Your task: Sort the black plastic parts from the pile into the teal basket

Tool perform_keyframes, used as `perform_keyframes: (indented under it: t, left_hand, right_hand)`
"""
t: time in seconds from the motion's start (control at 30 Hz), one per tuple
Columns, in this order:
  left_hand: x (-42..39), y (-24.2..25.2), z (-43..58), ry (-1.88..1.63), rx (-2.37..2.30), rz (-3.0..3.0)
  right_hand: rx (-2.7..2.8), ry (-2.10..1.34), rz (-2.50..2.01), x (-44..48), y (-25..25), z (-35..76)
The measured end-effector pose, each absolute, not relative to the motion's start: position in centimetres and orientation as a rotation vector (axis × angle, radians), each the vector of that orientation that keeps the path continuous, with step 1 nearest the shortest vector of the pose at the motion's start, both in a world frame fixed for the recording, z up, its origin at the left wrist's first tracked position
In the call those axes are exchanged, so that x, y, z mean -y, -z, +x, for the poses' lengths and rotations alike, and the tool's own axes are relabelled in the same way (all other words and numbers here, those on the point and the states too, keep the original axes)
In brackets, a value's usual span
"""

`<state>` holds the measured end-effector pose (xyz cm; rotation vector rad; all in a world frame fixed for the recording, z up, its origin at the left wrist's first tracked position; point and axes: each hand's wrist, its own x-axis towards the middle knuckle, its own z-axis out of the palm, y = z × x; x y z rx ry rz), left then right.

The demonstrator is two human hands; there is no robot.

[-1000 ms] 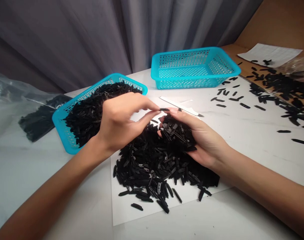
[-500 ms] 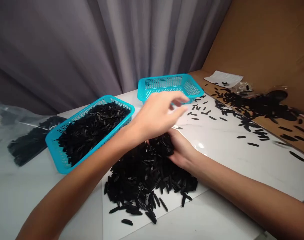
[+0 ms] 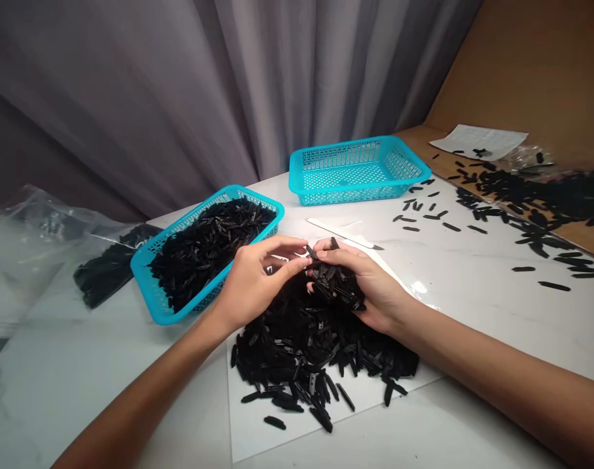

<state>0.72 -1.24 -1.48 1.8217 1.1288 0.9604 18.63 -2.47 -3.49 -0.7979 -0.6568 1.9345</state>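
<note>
Black plastic pieces point(image 3: 321, 345) filling one basket, with a large heap lying on a sheet

The left hand point(image 3: 258, 283) is pinching a single piece between thumb and forefinger, just above the heap, with its other fingers curling loosely. The right hand point(image 3: 375, 293) is cupping nearly shut around a clump of pieces point(image 3: 336, 283), and its fingertips are almost touching the left hand. The heap is lying on a white sheet point(image 3: 258, 438) on a marble-patterned table point(image 3: 497, 332).

So far, a turquoise perforated basket point(image 3: 153, 303) is holding a deep layer of pieces, while a second turquoise basket point(image 3: 358, 192) is standing farther back. Much remains outside the first basket: the heap looks about as large as its load, and more pieces are lying loose across the table and on a brown board point(image 3: 424, 140). A plastic bag point(image 3: 38, 221) is lying at the left, and a craft knife point(image 3: 343, 233) is resting beyond the hands.
</note>
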Motion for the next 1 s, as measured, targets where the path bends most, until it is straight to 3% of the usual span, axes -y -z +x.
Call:
perform_keyframes:
  t: [0.43,1.0]
  left_hand:
    - [1.0,2.0,0.2,-1.152,-1.153,1.737]
    - [1.1,1.9,-0.2,-1.163,-1.168,2.158]
  right_hand:
    - [0.666,-1.982,-0.879,2.3,3.4,18.6]
    - [0.683,-1.983,-0.903,2.4,3.7,18.7]
